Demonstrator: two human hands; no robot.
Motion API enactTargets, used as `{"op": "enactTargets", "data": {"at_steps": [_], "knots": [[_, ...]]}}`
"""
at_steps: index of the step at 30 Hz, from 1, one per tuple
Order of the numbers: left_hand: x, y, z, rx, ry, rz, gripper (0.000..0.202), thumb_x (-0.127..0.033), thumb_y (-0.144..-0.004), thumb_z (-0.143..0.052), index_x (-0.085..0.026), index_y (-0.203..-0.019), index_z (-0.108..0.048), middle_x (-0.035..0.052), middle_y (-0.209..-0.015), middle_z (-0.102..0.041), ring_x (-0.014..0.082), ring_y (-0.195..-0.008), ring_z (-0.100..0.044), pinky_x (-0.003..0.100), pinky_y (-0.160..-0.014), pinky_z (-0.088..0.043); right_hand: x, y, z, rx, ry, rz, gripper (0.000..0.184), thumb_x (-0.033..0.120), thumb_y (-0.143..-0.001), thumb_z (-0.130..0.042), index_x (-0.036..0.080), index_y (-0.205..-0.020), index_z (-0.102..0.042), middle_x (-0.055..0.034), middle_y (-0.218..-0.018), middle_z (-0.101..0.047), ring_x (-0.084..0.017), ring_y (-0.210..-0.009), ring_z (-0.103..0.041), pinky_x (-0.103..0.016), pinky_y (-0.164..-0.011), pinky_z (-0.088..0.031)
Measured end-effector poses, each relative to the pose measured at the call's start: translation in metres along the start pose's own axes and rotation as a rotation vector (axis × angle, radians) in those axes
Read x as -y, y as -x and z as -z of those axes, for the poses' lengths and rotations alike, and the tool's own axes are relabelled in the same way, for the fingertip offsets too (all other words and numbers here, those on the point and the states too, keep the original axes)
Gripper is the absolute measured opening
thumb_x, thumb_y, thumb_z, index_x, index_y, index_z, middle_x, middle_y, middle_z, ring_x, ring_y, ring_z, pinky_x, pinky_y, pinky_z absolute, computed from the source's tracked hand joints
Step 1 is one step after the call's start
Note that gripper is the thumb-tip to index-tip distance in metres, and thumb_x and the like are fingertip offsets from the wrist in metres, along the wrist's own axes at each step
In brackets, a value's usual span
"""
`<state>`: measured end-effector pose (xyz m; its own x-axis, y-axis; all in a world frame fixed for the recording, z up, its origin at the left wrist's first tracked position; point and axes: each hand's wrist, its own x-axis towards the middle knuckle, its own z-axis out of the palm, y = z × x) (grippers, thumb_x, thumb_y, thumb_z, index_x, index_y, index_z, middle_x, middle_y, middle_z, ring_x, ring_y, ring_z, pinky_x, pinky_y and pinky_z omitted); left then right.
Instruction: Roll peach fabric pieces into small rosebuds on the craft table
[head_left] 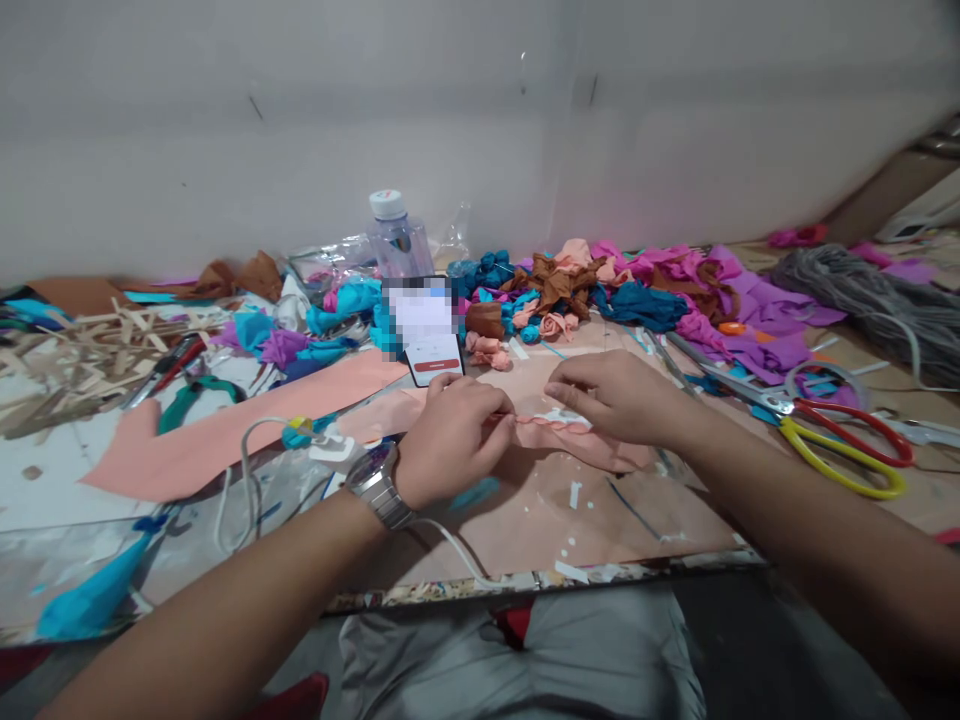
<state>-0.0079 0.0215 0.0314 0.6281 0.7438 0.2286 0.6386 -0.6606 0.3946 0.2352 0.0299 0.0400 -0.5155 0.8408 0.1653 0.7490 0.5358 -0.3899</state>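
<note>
A strip of salmon-pink crepe paper [592, 445] with a twisted or ruffled upper edge lies across the work surface in front of me. The fingertips of my left hand [461, 435], with a metal watch on that wrist, are closed on the strip's left end. Over its right part is my right hand [626, 395], fingers loosely bent and thumb a little apart, with nothing visible between them. Just beyond my left hand a phone [433, 345] leans upright, its screen partly blurred. Small rolled pink paper flowers [487, 350] lie beside it.
Behind is a heap of coloured crepe paper [637, 290] and a clear bottle [397, 245]. Scissors [840, 425] and grey cord [862, 300] lie right. At left are wooden sticks [90, 345], green-handled pliers [199, 395], a pink sheet [195, 450] and a white cable [244, 470].
</note>
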Motion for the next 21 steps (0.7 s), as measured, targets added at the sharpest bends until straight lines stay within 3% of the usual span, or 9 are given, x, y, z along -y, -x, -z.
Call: {"op": "enactTargets", "data": {"at_steps": [4,15,21], "knots": [[0.000,0.000,-0.001,0.002,0.003,-0.004,0.018,-0.023,-0.094,-0.051,-0.019,-0.085,-0.065,0.0018,-0.082,-0.070,0.0207,-0.083,-0.057,0.039,-0.088,-0.035,0.012,0.002,-0.013,0.060,-0.119,0.110,0.032,0.044,-0.099,-0.053,0.019,-0.092,-0.072,-0.0052,-0.087,-0.074,-0.019,-0.081,-0.064,-0.028,-0.072,-0.039],[-0.003,0.001,-0.002,0.048,0.017,-0.053,0.016,-0.025,-0.094,-0.053,-0.019,-0.093,-0.068,0.0018,-0.086,-0.069,0.0212,-0.089,-0.057,0.042,-0.096,-0.033,0.016,0.003,-0.024,0.047,-0.279,0.146,0.020,0.024,-0.090,-0.059,0.016,-0.079,-0.073,-0.0040,-0.075,-0.072,-0.015,-0.070,-0.061,-0.026,-0.068,-0.041],[-0.003,0.001,0.002,0.049,0.027,-0.026,0.019,-0.027,-0.095,-0.052,-0.019,-0.092,-0.069,0.0026,-0.086,-0.070,0.0220,-0.089,-0.058,0.041,-0.093,-0.035,0.014,0.003,-0.021,0.066,-0.321,0.110,0.022,0.024,-0.090,-0.058,0.016,-0.076,-0.073,-0.0032,-0.074,-0.072,-0.014,-0.068,-0.061,-0.026,-0.067,-0.042]]}}
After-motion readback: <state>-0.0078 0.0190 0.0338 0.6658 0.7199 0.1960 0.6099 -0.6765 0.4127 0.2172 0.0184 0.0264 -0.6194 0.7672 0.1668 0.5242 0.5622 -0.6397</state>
